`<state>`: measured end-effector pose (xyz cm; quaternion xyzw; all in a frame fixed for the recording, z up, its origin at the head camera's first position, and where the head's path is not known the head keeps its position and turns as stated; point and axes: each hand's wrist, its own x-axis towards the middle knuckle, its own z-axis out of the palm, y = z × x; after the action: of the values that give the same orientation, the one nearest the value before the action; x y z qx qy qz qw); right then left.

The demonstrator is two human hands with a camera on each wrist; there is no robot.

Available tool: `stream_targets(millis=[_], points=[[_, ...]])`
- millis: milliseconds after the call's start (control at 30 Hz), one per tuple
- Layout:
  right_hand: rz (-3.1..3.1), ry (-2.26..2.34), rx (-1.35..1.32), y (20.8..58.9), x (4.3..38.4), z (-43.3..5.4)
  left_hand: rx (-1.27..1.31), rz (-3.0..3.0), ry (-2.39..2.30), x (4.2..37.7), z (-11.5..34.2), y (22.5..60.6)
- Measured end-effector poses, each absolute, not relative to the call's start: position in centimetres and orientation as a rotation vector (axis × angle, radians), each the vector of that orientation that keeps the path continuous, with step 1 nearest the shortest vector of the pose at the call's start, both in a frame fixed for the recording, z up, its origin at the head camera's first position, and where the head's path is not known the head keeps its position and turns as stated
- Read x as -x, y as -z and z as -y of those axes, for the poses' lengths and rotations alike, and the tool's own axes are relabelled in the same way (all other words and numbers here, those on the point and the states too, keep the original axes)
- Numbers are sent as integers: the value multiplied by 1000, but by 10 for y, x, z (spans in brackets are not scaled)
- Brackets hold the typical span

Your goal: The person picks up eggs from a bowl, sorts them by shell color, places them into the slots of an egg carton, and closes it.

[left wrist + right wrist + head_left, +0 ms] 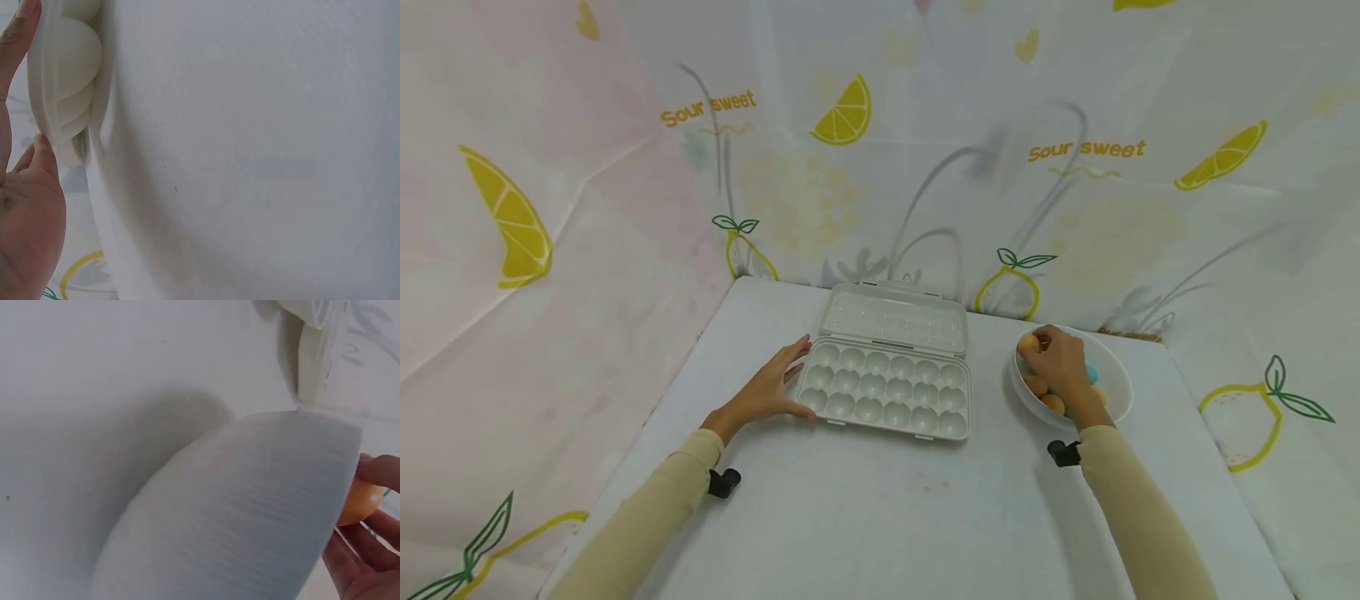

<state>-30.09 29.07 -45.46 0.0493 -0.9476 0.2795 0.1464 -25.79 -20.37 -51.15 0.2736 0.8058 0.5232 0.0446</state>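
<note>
Fingers of the right hand, seen from the head view, are curled around an orange egg at the far-left part of a white bowl. Further orange eggs and a blue egg lie inside the bowl, partly covered by the hand. Left of the bowl, and apart from it, a white egg carton lies flat on the white tabletop. Its cups form three rows of six. The clear lid is hinged open along the far edge. The left hand is at the left end of the carton: fingers extended and spread, thumb set apart at the near corner, no object enclosed. Each forearm carries a beige sleeve and a black wrist mount. A lemon-print backdrop surrounds the tabletop.

Left wrist view: the palm and straight fingers are at the left of the frame. Fingertips meet the carton rim, and the rounded undersides of the cups are visible beside them.

Right wrist view: the outer wall of the bowl fills the lower centre. Beyond its rim, the orange egg is held between thumb and fingers. Whether it touches the bowl cannot be determined.
</note>
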Motion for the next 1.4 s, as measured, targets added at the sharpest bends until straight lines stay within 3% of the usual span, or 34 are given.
stream_targets(millis=[467, 900, 1400], points=[[2582, -1019, -299, 441, 295, -250, -882, -2504, -1601, 270, 210, 535], [2614, -1186, -288, 464, 286, -211, -863, -2513, -1572, 271, 210, 538], [2750, -1120, -321, 489, 287, -199, -896, -2539, -1534, 274, 211, 535]])
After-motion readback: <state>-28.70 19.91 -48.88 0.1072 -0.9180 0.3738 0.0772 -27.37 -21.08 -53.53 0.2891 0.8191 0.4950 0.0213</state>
